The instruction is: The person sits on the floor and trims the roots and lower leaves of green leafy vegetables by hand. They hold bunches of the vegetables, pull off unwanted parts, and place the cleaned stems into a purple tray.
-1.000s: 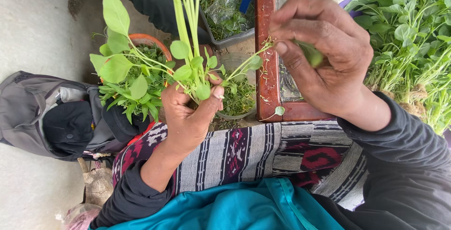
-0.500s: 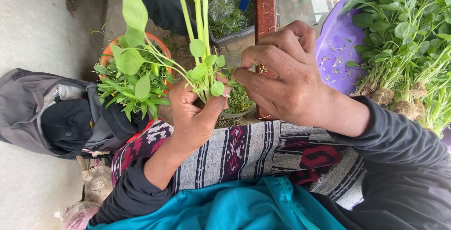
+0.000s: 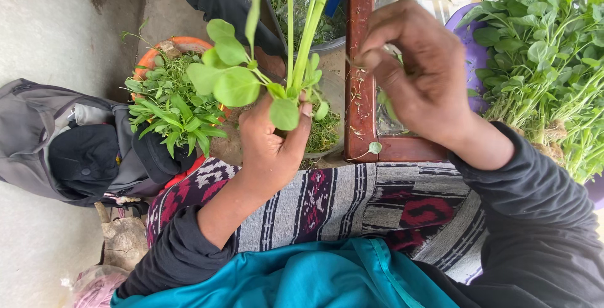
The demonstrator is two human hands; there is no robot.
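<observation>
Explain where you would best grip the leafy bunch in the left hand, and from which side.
Grip the bunch of greens at its bundled pale stems, probably from below the leaves, as the left hand does: there the stems run together, narrow and firm, while the leaves spread wide.

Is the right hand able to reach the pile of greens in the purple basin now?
Probably yes: the right hand is beside the pile of greens, with nothing between them.

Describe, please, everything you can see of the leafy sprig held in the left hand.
The leafy sprig is a small bunch of pale green, slender stems carrying round, smooth, bright green leaves. It looks fresh. The stems run up out of the top of the picture, while the leaves spread left and down. The left hand pinches it between thumb and fingers above a patterned woven cloth. The right hand is apart from it.
</observation>
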